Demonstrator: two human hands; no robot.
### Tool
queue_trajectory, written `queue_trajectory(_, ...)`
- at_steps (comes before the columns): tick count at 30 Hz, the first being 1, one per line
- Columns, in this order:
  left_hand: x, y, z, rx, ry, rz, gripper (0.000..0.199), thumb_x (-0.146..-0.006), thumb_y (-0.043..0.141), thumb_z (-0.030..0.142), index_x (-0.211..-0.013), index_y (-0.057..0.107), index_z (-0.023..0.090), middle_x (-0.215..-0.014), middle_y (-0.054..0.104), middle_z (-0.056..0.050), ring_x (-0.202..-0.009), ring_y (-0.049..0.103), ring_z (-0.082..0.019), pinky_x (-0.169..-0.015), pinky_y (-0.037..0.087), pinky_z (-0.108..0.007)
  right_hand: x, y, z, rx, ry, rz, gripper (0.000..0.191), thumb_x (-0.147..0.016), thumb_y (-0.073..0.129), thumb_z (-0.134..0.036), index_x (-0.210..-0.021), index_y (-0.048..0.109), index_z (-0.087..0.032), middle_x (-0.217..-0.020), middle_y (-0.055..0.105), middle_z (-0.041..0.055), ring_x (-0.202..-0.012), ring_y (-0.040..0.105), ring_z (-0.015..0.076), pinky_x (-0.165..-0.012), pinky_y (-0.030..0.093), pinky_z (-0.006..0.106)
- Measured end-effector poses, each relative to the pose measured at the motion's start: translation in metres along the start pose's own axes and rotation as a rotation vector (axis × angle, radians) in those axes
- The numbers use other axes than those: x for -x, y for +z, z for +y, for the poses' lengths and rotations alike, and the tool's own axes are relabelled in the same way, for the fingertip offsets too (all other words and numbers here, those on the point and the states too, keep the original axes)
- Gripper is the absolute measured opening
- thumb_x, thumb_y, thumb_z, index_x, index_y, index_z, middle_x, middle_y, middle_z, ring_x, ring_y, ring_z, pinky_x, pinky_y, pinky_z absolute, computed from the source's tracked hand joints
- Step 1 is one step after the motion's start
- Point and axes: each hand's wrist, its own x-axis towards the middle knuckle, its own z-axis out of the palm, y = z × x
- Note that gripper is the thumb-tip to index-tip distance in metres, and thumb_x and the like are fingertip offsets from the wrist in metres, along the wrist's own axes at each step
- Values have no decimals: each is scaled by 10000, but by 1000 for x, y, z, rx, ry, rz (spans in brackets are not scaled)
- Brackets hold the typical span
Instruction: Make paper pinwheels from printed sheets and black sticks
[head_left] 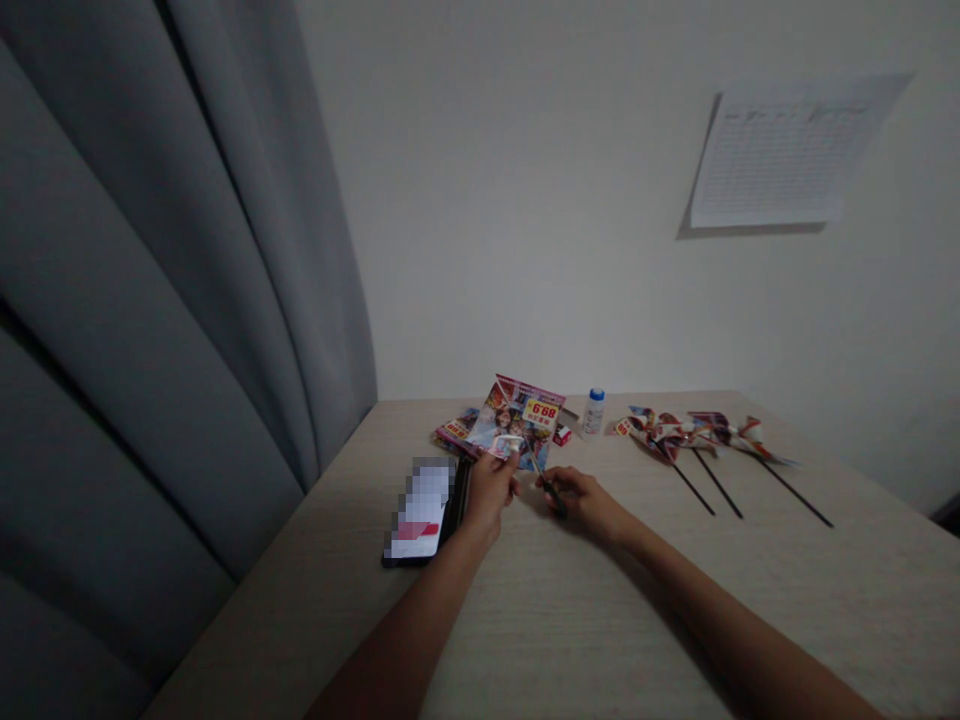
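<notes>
While the left hand (491,492) pinches the near edge of a glossy flyer (517,420), the right hand (585,503) is closed around the handles of scissors (550,487), and their thin blades point up toward the paper. The two hands are close together, so the flyer seems held up stiff for the blades; whether the blades touch it, I cannot tell well. The flyer's far part rests on the table (675,600), and it has a yellow tag (541,413) that looks like a price, perhaps "6.98", but the angle makes this unsure. Beside the left hand is a phone (420,510) with a blurred screen, and a black strip (457,492) lies along it. Behind are a small bottle (593,412) with a blue cap and a little red box (561,435). To the right lie three pinwheels (679,432) on black sticks, their vanes printed like the flyer. A ruled sheet (780,150) on the wall is too small to read.
</notes>
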Motion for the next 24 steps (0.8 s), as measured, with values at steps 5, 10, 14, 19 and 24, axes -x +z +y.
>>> queue_trajectory(5, 1, 0, 0, 13, 5, -1, 487, -658, 791, 583, -816, 595, 167, -555, 538, 68, -384, 449, -58, -359, 198, -180, 0, 0, -3, -59, 24, -9, 316, -826, 591, -385, -1030, 716, -177, -900, 696, 69, -752, 606, 181, -733, 492, 308)
queue_trajectory(10, 2, 0, 0, 20, 6, 2, 469, -665, 790, 566, -813, 594, 167, -558, 542, 68, -381, 442, -56, -364, 200, -180, 1, 0, -8, -85, 51, -23, 309, -814, 592, -373, -1018, 699, -168, -918, 693, 76, -744, 616, 179, -698, 501, 294)
queue_trajectory(14, 2, 0, 0, 26, 3, 2, 452, -657, 793, 545, -806, 590, 169, -568, 549, 65, -385, 449, -58, -364, 201, -180, 1, -1, -10, -74, 57, -31, 315, -816, 593, -394, -1020, 693, -175, -931, 692, 74, -756, 619, 178, -712, 508, 291)
queue_trajectory(19, 1, 0, 0, 13, 2, 6, 466, -645, 794, 564, -731, 548, 178, -534, 518, 73, -378, 451, -61, -357, 201, -179, 1, -1, -7, -38, 48, -26, 336, -809, 597, -408, -1016, 705, -167, -923, 676, 73, -754, 604, 176, -728, 494, 299)
queue_trajectory(24, 2, -1, 3, 21, 15, 11, 439, -665, 788, 537, -773, 556, 180, -578, 544, 72, -379, 466, -57, -354, 208, -172, 0, -4, -5, 0, 37, -56, 309, -825, 610, -410, -1027, 695, -191, -910, 664, 53, -795, 595, 177, -763, 482, 299)
